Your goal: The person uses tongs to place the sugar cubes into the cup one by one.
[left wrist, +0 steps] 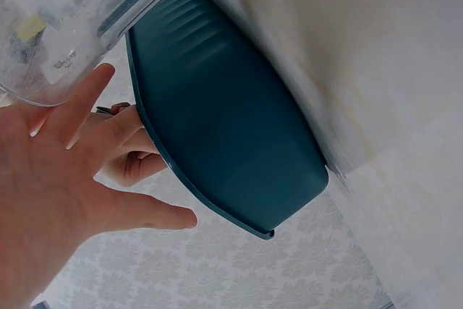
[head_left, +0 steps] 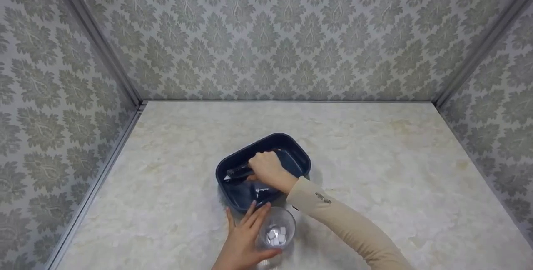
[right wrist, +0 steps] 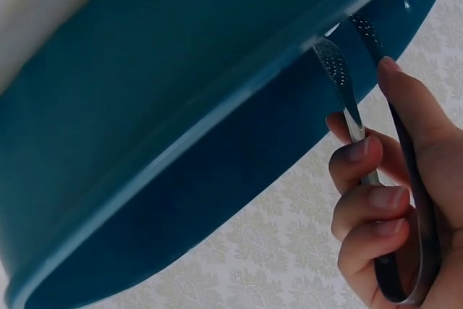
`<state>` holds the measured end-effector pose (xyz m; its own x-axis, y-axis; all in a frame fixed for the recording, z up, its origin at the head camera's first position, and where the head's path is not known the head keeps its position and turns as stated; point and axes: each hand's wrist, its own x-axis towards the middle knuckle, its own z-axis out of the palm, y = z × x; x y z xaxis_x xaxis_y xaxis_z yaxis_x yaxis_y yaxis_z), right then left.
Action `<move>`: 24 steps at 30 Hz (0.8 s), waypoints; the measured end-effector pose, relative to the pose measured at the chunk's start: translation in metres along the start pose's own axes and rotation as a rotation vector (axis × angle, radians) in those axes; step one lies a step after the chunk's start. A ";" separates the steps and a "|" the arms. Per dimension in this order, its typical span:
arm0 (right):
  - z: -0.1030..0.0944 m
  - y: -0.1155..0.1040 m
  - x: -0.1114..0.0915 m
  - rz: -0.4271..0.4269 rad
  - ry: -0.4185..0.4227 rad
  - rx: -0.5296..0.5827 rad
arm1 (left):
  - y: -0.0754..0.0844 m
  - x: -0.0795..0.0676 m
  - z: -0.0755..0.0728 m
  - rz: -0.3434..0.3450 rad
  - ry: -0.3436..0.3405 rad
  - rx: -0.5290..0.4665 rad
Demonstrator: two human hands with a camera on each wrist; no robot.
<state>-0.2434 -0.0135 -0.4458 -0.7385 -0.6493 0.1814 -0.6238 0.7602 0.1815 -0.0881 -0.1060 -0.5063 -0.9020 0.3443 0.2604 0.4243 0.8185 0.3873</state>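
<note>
My right hand (head_left: 268, 169) reaches into a dark blue rectangular basin (head_left: 303, 153) and grips metal tongs (right wrist: 428, 244), fingers curled round one arm and thumb along the other. The perforated tips point down inside, with a small white piece (head_left: 227, 177) showing there. My left hand (head_left: 241, 238) is spread at the near side, its fairly straight fingers at the basin's rim. Its thumb lies beside a clear cup (head_left: 291, 222) holding several white cubes (head_left: 282, 231). In the left wrist view the cup overlaps some of the left fingers.
The basin and cup stand close together on a pale marbled table (head_left: 374, 157). Patterned panels (head_left: 287, 36) rise at the back and both sides, with grey metal strips at the corners. My right sleeve (head_left: 345, 224) crosses the table to the right of the cup.
</note>
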 end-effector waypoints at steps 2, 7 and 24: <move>0.000 -0.001 0.001 0.000 -0.008 -0.006 | 0.000 0.000 0.000 0.002 0.001 0.000; 0.001 -0.003 0.001 0.001 -0.012 -0.020 | 0.000 0.001 -0.001 -0.001 -0.011 -0.010; 0.010 -0.003 0.000 -0.005 0.034 -0.040 | -0.001 0.001 0.000 0.000 -0.020 -0.042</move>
<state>-0.2438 -0.0159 -0.4564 -0.7257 -0.6542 0.2132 -0.6165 0.7558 0.2206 -0.0893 -0.1070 -0.5062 -0.9033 0.3539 0.2424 0.4267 0.7989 0.4239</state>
